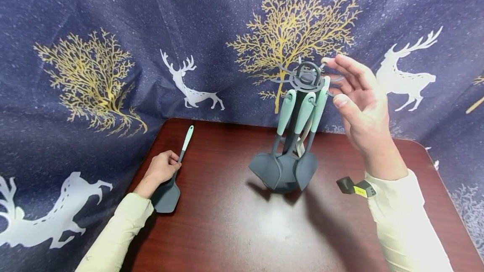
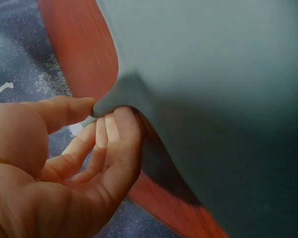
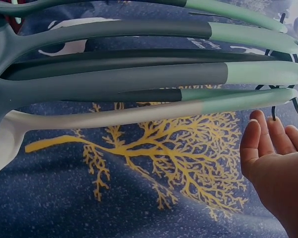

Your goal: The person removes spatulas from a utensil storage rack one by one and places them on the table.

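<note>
Spatula (image 1: 167, 200) at left of table (image 1: 227, 226); we see left hand (image 1: 163, 167) pinching its neck. Right hand (image 1: 364, 104), fingers loosely parted, at hooks (image 1: 280, 81) of upright utensil rack (image 1: 307, 80).

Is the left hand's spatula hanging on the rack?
No, the left hand holds the spatula by its shaft, well apart from the rack.
</note>
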